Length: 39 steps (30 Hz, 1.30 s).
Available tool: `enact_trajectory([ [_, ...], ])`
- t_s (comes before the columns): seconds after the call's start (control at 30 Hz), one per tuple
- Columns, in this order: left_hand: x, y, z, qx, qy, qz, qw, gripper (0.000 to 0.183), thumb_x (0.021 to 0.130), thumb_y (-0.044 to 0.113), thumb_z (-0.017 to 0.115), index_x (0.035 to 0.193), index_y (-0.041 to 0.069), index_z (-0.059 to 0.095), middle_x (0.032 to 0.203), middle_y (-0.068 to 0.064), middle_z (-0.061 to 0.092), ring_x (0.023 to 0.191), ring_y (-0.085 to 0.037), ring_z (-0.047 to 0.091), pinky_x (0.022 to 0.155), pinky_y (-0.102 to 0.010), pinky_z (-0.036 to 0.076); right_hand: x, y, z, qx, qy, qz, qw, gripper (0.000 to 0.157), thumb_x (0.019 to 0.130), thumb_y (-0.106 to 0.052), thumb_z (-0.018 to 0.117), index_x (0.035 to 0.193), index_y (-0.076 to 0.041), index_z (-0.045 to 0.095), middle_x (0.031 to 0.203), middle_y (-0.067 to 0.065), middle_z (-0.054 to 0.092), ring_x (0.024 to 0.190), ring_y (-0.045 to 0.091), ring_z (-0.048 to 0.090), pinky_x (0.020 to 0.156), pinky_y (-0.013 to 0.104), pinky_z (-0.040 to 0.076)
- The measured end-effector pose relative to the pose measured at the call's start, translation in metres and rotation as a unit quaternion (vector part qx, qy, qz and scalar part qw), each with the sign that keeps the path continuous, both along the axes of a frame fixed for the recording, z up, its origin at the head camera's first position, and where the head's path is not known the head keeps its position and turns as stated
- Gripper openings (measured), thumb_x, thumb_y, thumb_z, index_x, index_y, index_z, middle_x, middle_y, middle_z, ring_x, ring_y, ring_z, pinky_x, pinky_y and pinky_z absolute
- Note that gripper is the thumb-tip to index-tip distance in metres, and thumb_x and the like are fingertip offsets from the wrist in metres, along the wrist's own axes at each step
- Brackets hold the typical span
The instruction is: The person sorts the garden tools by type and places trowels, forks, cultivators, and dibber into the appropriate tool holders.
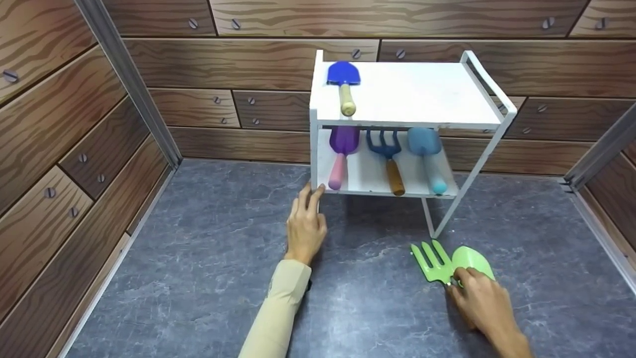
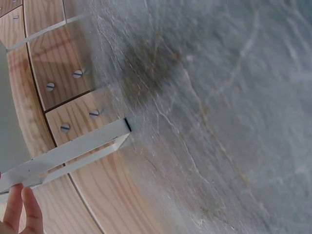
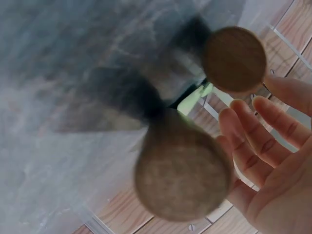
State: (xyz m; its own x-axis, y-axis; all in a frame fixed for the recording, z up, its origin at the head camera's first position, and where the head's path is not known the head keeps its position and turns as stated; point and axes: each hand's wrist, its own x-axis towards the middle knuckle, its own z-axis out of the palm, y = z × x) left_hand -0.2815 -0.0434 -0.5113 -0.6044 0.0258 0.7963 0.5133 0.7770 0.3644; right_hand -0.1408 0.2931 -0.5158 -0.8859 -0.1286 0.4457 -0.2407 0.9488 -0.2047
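Observation:
In the head view, my left hand (image 1: 305, 231) touches the white two-tier rack (image 1: 407, 123) at its lower front left corner, fingers fairly straight. Two of its fingertips meet the white frame in the left wrist view. My right hand (image 1: 479, 298) is over a green hand fork (image 1: 437, 268) and a green trowel (image 1: 472, 259) lying side by side on the floor. Up close, the right wrist view gives two round wooden handle ends (image 3: 183, 175), with loosely bent fingers beside them and no clear grip. Part of the trowel is hidden under that hand.
A blue trowel (image 1: 344, 74) lies on the upper shelf. Below it are a purple trowel (image 1: 344, 141) with a pink handle, a dark blue hand fork (image 1: 385, 149) and a light blue trowel (image 1: 425, 141). Wood-patterned walls (image 1: 238, 64) enclose the grey floor (image 1: 198, 278).

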Motion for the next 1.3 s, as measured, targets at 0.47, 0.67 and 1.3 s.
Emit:
enact_trajectory([
  [0.47, 0.0002, -0.0004, 0.0003, 0.002, -0.006, -0.001, 1.0, 0.063, 0.073, -0.008, 0.062, 0.134, 0.01, 0.062, 0.137, -0.017, 0.057, 0.089, -0.032, 0.06, 0.069, -0.042, 0.057, -0.0003, -0.0001, -0.0045, 0.011, -0.042, -0.006, 0.999, 0.028, 0.072, -0.003, 0.08, 0.069, -0.014, 0.054, 0.065, 0.0, 0.055, 0.053, 0.033, 0.056, 0.049, 0.057, 0.048],
  [0.67, 0.0, -0.0001, -0.0001, 0.004, -0.001, 0.0, 1.0, 0.063, 0.073, -0.008, 0.062, 0.134, 0.01, 0.062, 0.137, -0.017, 0.057, 0.089, -0.031, 0.06, 0.067, -0.041, 0.056, -0.0004, 0.0001, -0.0042, 0.01, -0.094, -0.012, 0.995, 0.034, 0.074, -0.01, 0.082, 0.071, -0.014, 0.048, 0.063, 0.001, 0.053, 0.054, 0.037, 0.058, 0.048, 0.058, 0.047],
  [1.3, 0.0008, 0.0005, 0.0007, 0.002, -0.002, 0.002, 1.0, 0.063, 0.074, -0.007, 0.063, 0.134, 0.011, 0.062, 0.138, -0.015, 0.056, 0.089, -0.031, 0.06, 0.066, -0.042, 0.056, -0.0019, -0.0015, -0.0021, -0.033, -0.093, -0.023, 0.995, 0.028, 0.078, -0.003, 0.074, 0.081, -0.007, 0.046, 0.064, 0.005, 0.051, 0.055, 0.042, 0.057, 0.049, 0.06, 0.044],
])
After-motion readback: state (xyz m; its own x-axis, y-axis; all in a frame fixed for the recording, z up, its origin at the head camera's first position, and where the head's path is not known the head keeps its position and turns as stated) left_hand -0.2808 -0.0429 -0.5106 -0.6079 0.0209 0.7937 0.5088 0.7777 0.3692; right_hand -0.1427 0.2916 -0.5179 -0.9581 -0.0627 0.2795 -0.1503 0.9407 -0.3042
